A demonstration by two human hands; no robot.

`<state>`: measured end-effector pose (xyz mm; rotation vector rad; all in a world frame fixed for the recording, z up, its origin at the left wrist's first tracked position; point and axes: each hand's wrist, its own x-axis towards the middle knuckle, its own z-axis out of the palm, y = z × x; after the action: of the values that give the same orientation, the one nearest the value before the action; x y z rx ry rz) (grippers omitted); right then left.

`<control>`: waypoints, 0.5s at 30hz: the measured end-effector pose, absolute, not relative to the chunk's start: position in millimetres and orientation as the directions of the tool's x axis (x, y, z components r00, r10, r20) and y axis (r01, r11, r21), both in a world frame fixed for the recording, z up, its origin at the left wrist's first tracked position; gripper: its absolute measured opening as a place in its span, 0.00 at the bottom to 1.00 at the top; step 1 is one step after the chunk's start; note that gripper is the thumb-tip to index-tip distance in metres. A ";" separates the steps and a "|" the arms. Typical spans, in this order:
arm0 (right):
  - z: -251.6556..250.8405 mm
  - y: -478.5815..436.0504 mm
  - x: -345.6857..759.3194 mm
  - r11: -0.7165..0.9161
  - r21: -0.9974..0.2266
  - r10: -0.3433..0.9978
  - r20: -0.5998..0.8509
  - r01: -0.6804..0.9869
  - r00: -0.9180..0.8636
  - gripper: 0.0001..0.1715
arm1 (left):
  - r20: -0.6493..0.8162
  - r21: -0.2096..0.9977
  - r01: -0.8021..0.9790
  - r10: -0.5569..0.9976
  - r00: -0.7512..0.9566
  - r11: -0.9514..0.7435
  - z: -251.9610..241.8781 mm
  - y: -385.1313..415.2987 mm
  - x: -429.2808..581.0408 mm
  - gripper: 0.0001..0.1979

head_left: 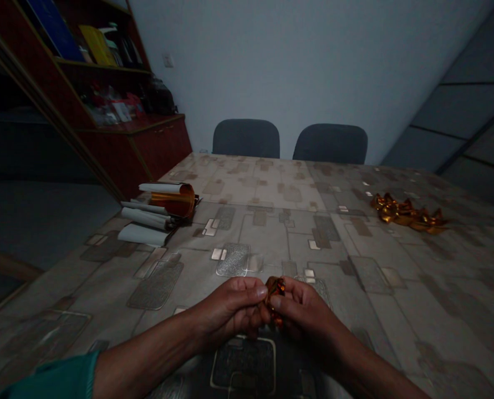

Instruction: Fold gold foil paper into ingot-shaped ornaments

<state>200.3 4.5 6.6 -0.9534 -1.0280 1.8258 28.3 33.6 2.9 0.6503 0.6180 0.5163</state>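
Left hand (230,310) and right hand (307,313) are held at the near edge of the surface (247,188), fingers (258,291) pinched closed on orange foil (275,293); more foil (405,213) is piled toward the right edge.

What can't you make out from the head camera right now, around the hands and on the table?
Head view:
The orange foil piece: its shape is mostly hidden by the left hand and right hand.
The gold foil heap: too small and dim to separate or count pieces.
The teal sleeve: cut off by the bottom edge.
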 end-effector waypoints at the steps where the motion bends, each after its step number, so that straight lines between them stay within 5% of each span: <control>1: 7.4 4.6 200.4 -0.339 -0.903 0.896 -0.225 -0.264 -0.382 0.23 | -0.362 0.682 -0.247 0.611 0.704 0.689 2.4 33.6 28.2 0.18; 9: 12.6 1.8 204.2 -0.318 -0.910 0.895 -0.195 -0.266 -0.402 0.21 | -0.345 0.688 -0.258 0.618 0.707 0.678 1.1 32.7 27.4 0.17; 15: 17.2 0.6 212.4 -0.460 -0.803 0.840 -0.255 -0.379 -0.479 0.13 | -0.380 0.614 -0.303 0.609 0.696 0.729 7.5 37.9 23.0 0.13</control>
<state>212.4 0.6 17.2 -0.8469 -0.8819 2.0028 23.0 37.9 7.5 0.5462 0.6075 0.5378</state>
